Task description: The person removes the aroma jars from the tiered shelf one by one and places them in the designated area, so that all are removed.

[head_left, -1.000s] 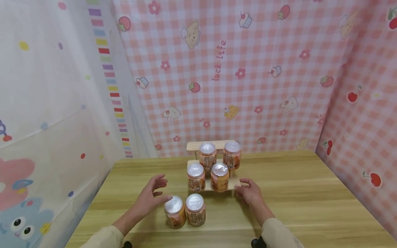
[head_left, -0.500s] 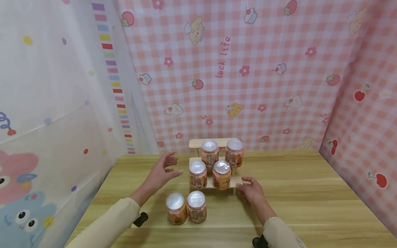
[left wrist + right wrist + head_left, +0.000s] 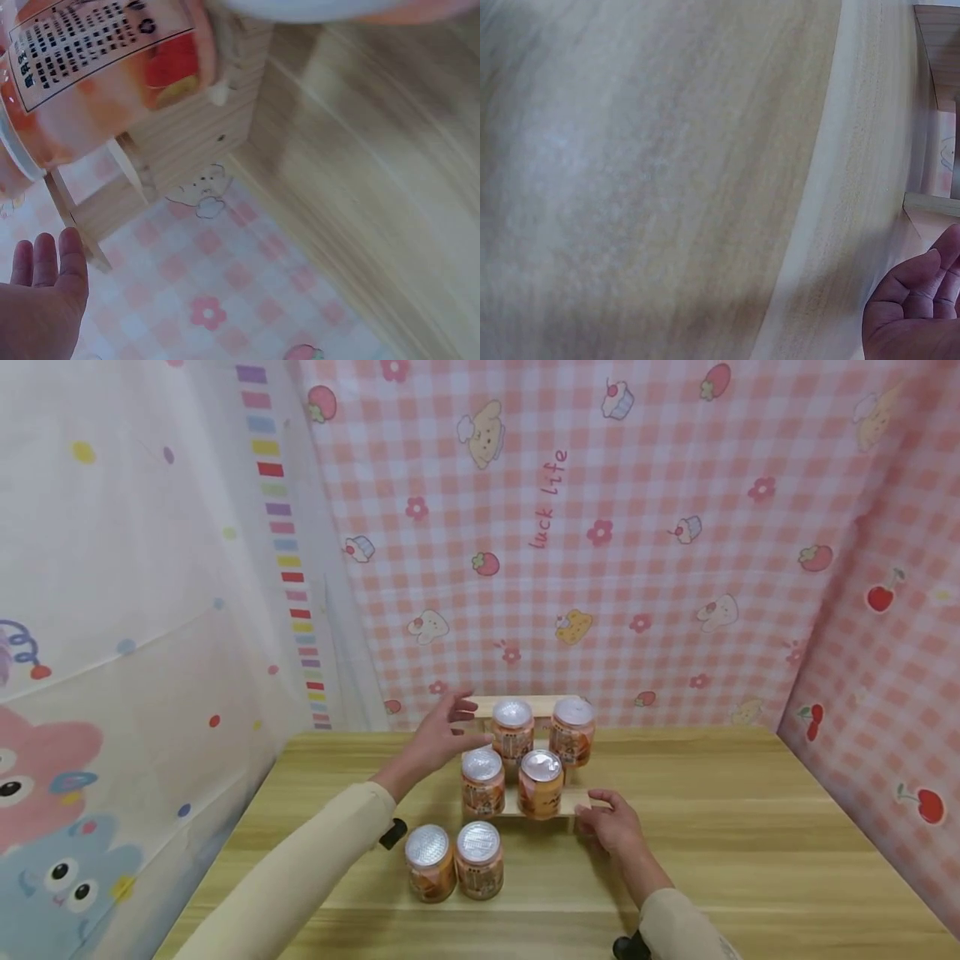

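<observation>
A: Where is the left hand (image 3: 438, 739)?

B: Raised beside the left end of the wooden step rack (image 3: 525, 703), level with its upper step. The grip is apart, fingers spread and loose, closed on nothing. The fingertips (image 3: 467, 705) sit just off the upper-left jar (image 3: 513, 730); whether they touch it I cannot tell. In the left wrist view the fingers (image 3: 46, 259) are straight, with a jar label (image 3: 97, 60) and the rack's leg (image 3: 112, 195) close by.

A: And the right hand (image 3: 611, 821)?

B: At the rack's right front corner, low on the counter (image 3: 750, 827). Its fingers curl loosely toward the lower step's end and seem to touch the wood, but it clamps nothing. The right wrist view shows only relaxed fingers (image 3: 915, 292) above the counter.

A: How do the jars stand on the rack?

B: All upright with foil lids. Two on the upper step: the upper-left jar and the upper-right jar (image 3: 572, 731). Two on the lower step: the lower-left jar (image 3: 482, 783) and the lower-right jar (image 3: 541, 783).

A: Anything off the rack?

B: Two front jars (image 3: 453, 862) stand touching each other on the counter, just in front of the rack's left half. Behind the rack hangs a pink checked cloth (image 3: 600, 527).
</observation>
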The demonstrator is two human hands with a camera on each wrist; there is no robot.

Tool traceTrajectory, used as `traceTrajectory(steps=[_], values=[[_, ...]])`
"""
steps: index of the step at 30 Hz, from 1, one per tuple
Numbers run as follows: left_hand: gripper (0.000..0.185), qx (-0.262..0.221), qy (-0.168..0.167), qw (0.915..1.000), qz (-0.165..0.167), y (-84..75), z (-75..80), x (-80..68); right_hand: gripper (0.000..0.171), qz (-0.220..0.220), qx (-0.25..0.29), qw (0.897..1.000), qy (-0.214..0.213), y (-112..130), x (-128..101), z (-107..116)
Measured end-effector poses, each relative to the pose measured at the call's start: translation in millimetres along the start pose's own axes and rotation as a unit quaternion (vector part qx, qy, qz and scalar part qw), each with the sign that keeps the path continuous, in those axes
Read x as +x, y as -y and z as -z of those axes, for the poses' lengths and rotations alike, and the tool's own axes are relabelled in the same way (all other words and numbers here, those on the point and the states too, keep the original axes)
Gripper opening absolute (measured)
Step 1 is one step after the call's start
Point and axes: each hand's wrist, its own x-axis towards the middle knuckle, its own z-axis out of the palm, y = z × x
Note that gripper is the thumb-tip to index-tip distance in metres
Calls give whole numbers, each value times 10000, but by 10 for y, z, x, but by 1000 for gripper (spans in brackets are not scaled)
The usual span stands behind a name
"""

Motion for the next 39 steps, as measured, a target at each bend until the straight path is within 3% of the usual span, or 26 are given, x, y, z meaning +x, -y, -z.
traceTrajectory(steps=[9,24,30,32,39], values=[[79,392,224,9989,117,67,-205,216,41,68,57,10000,-12,-32,28,7],[70,719,354,9965,247,66,-292,295,41,-58,-40,10000,6,-18,24,14],[63,663,156,9975,160,21,-197,275,41,-29,-14,10000,46,-15,17,-22],[61,556,133,9984,34,-117,-123,240,41,-8,-25,10000,50,-17,22,-11],[65,140,-204,9997,-54,-324,318,128,41,0,5,9999,119,-8,8,7]])
